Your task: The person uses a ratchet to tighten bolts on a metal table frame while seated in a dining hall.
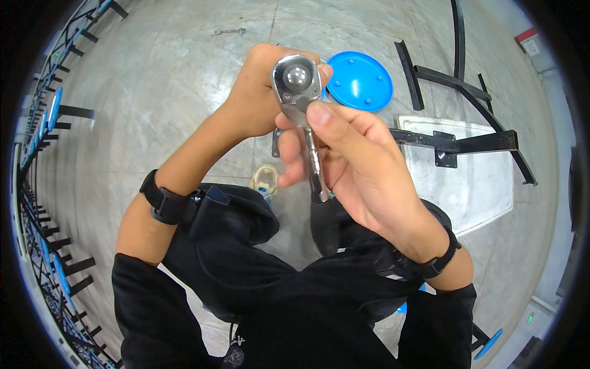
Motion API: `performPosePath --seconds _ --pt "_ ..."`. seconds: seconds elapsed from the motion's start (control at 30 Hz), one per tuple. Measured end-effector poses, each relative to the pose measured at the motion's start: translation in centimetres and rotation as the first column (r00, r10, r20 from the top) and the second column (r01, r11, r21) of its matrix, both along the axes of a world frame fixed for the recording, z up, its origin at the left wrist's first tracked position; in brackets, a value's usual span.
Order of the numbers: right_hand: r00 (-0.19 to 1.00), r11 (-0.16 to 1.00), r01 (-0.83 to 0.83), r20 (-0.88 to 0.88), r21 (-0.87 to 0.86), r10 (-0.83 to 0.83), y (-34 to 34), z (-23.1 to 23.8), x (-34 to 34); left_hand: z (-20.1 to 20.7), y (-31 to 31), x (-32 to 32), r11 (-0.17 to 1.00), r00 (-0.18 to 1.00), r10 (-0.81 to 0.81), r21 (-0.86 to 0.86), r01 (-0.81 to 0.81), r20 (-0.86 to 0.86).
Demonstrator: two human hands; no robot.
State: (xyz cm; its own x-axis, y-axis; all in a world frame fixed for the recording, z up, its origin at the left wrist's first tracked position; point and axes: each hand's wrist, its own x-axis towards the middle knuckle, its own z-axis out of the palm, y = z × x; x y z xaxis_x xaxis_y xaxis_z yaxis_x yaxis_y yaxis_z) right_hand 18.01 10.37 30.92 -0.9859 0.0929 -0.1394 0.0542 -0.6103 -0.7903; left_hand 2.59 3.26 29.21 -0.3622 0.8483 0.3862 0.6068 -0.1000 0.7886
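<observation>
A shiny metal ratchet wrench (314, 161) is held up over my knees, its round head (298, 76) at the top and its handle pointing down toward me. My right hand (375, 166) grips it, with the thumb pressed on the neck below the head and the fingers curled behind the handle. Closed behind the ratchet head is my left hand (261, 86), one fingertip showing past the head's right side. The head hides most of these fingers and whatever lies under it.
On the concrete floor ahead lies a blue round disc (359, 80) with small bolts. Black metal frame parts (473, 142) lie at right, partly over a white panel (473, 190). Farther off is a small wrench (230, 31). Racks with black bars (77, 112) line the left side.
</observation>
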Motion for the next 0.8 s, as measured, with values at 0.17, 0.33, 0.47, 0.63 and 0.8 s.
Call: performPosePath --seconds 0.17,0.33,0.47,0.63,0.8 --pt "0.998 0.996 0.062 0.03 -0.057 -0.06 -0.5 -0.7 -0.3 -0.2 0.3 0.1 0.998 0.999 -0.031 0.057 0.03 0.024" --pt "0.999 0.962 0.043 -0.001 0.271 -0.044 0.2 0.5 -0.3 -0.7 0.4 -0.5 0.994 0.977 -0.067 0.073 0.083 -0.204" --pt "0.962 -0.195 0.271 -0.258 0.942 0.092 6.0 0.7 -1.1 -0.1 -0.2 0.0 0.992 0.971 -0.121 0.001 0.124 -0.207" --pt "0.82 -0.194 0.572 -0.561 0.797 0.114 7.2 0.7 -1.2 -0.5 0.3 0.9 0.99 0.974 -0.141 0.007 0.144 -0.177" --pt "0.985 0.768 -0.167 0.075 0.619 0.154 3.4 -1.3 -0.2 -1.2 -0.5 -0.3 0.994 0.904 0.036 -0.076 -0.075 -0.426"
